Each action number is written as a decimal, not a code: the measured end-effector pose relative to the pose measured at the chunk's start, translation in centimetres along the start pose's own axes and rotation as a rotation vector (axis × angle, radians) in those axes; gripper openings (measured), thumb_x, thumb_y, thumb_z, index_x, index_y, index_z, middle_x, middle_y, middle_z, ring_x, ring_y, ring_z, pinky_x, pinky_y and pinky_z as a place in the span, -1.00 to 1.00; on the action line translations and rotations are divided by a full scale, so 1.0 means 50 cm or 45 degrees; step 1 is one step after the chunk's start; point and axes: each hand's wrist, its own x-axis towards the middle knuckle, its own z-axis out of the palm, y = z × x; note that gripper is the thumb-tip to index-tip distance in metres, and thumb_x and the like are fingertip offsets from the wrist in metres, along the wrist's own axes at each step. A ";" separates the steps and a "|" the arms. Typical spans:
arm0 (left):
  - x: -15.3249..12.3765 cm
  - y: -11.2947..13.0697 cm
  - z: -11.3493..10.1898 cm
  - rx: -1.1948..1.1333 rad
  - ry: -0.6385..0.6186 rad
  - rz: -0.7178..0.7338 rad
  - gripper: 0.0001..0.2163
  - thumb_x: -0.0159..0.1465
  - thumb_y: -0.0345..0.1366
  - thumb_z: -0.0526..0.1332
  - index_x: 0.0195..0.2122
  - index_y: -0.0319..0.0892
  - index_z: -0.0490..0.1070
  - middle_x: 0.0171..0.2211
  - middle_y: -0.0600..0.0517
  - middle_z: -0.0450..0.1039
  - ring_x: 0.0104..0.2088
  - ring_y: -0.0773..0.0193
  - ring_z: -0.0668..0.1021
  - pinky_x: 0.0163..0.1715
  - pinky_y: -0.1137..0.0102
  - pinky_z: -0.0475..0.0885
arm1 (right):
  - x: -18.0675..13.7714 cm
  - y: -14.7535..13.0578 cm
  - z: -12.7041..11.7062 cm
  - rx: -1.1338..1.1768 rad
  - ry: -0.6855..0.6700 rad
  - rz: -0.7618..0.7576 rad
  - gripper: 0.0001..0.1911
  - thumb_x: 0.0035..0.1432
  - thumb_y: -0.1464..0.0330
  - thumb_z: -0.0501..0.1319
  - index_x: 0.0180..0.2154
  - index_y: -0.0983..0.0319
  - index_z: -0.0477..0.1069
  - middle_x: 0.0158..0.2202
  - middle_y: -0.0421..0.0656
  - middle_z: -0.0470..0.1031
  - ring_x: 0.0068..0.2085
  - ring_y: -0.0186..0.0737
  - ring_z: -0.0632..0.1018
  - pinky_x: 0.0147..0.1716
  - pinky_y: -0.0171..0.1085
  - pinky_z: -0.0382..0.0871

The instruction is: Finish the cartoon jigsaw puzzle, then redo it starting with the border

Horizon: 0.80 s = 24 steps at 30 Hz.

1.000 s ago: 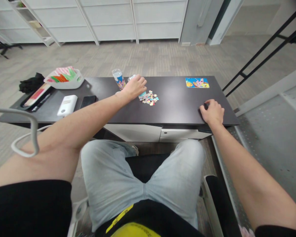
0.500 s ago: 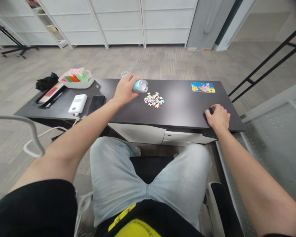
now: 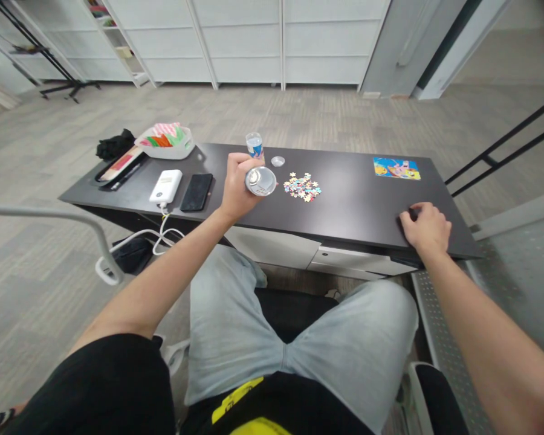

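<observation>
A clear plastic tube with a blue printed label (image 3: pixel 255 148) is gripped in my left hand (image 3: pixel 238 188), fingers closed round its middle. One round end of it faces me, above the dark table. Just right of it lies a small clear round lid (image 3: pixel 278 161). Beyond that is a loose heap of colourful jigsaw puzzle pieces (image 3: pixel 302 188), which neither hand touches. My right hand (image 3: pixel 428 228) rests on the table's right end with curled fingers. Something dark shows by its thumb, too hidden to name.
A blue picture card (image 3: pixel 396 168) lies at the back right of the table (image 3: pixel 344 205). To the left are a black phone (image 3: pixel 196 192), a white power bank (image 3: pixel 165 186) with a cable, a pencil case (image 3: pixel 121 166) and a white basket (image 3: pixel 167 150) of colourful packets.
My left hand has come nearer to me and turned the tube, so its round end now faces me. The lid on the table has come into sight. My view has shifted left.
</observation>
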 end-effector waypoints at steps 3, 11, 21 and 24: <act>-0.028 -0.048 -0.001 0.058 0.053 -0.144 -0.36 0.62 0.39 0.54 0.40 0.05 0.50 0.18 -0.15 0.63 0.21 -0.16 0.73 0.25 -0.12 0.72 | 0.005 0.005 0.005 -0.001 -0.001 0.000 -0.44 0.66 0.14 0.17 0.41 0.28 0.65 0.39 0.33 0.77 0.43 0.47 0.72 0.48 0.23 0.54; -0.057 -0.135 -0.031 0.225 0.037 -0.251 -0.26 0.58 0.52 0.50 0.32 -0.07 0.57 0.16 -0.22 0.70 0.19 -0.19 0.76 0.25 -0.11 0.71 | 0.012 0.011 0.016 0.010 -0.010 0.006 -0.42 0.66 0.08 0.15 0.40 0.25 0.66 0.42 0.34 0.76 0.43 0.50 0.71 0.44 0.26 0.54; -0.053 -0.107 0.013 0.167 -0.242 -0.128 -0.53 0.70 0.01 0.50 0.50 0.08 0.44 0.37 -0.21 0.73 0.37 -0.15 0.77 0.38 -0.16 0.70 | 0.009 0.010 0.013 -0.007 -0.006 -0.012 -0.42 0.67 0.12 0.13 0.40 0.29 0.63 0.38 0.35 0.76 0.39 0.45 0.71 0.42 0.22 0.52; -0.024 -0.123 0.025 0.260 -0.474 -0.137 -0.47 0.53 -0.37 0.48 0.49 0.09 0.59 0.34 -0.17 0.78 0.37 -0.21 0.76 0.40 -0.20 0.61 | 0.007 0.009 0.010 -0.004 -0.007 -0.017 -0.42 0.66 0.13 0.14 0.42 0.30 0.62 0.39 0.33 0.76 0.36 0.42 0.69 0.40 0.20 0.50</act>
